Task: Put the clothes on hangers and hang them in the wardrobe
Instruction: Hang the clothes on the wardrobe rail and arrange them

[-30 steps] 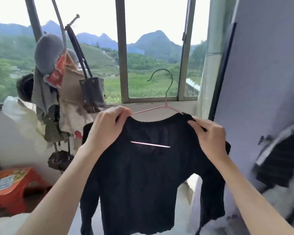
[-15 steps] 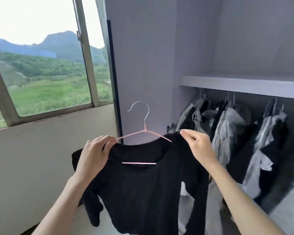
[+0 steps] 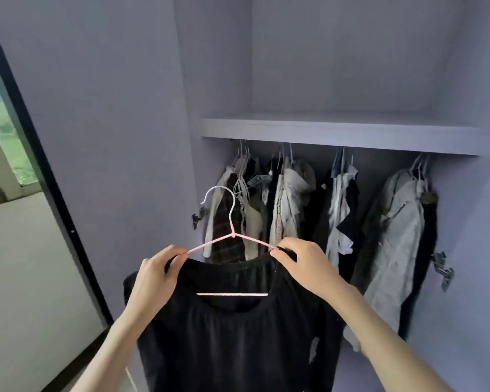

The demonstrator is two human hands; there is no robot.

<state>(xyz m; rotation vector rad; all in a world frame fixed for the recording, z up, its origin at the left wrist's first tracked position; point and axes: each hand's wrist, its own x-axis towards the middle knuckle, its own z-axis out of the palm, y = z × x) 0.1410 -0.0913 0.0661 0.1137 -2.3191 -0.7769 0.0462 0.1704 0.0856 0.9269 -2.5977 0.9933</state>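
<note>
The black top (image 3: 238, 335) runs off the lower picture edge, so its hem and sleeve ends are not visible. The shoulder ends of the pink hanger (image 3: 232, 236) are covered by the top's fabric and by the fingertips of the left hand (image 3: 153, 278) and the right hand (image 3: 306, 267); only the hook, neck, upper arms and part of the bottom bar show. Both forearms are cut off at the lower edge. The rail carrying the hung clothes (image 3: 289, 205) is hidden behind the shelf (image 3: 337, 134). The individual garments overlap in shadow and cannot be told apart or counted. The window (image 3: 0, 154) is cut off by the left edge.
</note>
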